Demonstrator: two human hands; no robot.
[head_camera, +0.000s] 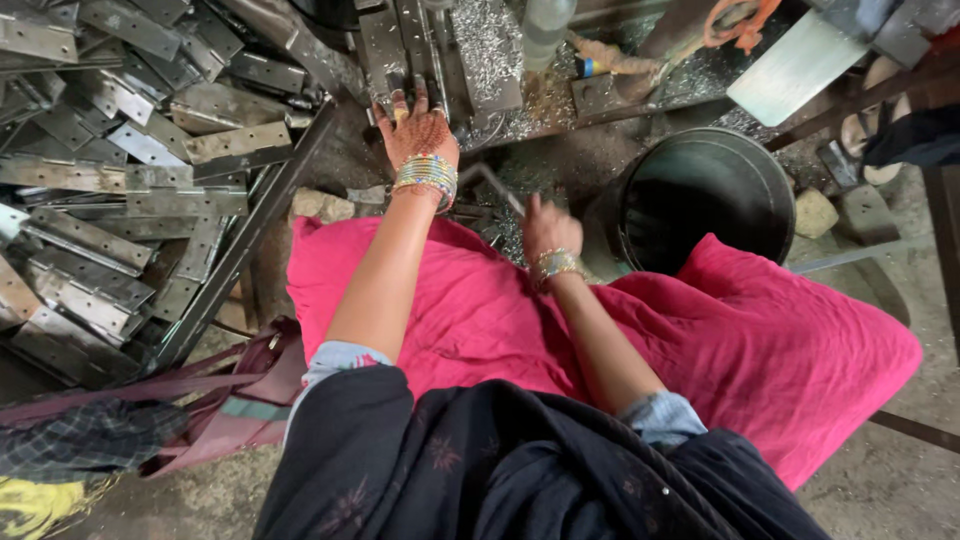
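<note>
- We are pressing our left hand (418, 128) flat, fingers spread, on a metal strip (385, 50) lying on the machine bed (490, 60), seemingly steadying it.
- Right of that strip, our right hand (548, 228) is curling; we cannot tell its hold.
- Left of the strip, the hinge pile (110, 190) is crowding us; the black bucket (705, 195) is blocking the right.

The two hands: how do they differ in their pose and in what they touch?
The left hand reaches far forward, fingers spread flat on a metal plate; the right hand stays nearer the body, closed around a thin metal handle. The left hand shows dark patterns, the right hand looks plain. Both wrists wear bangles.
</note>
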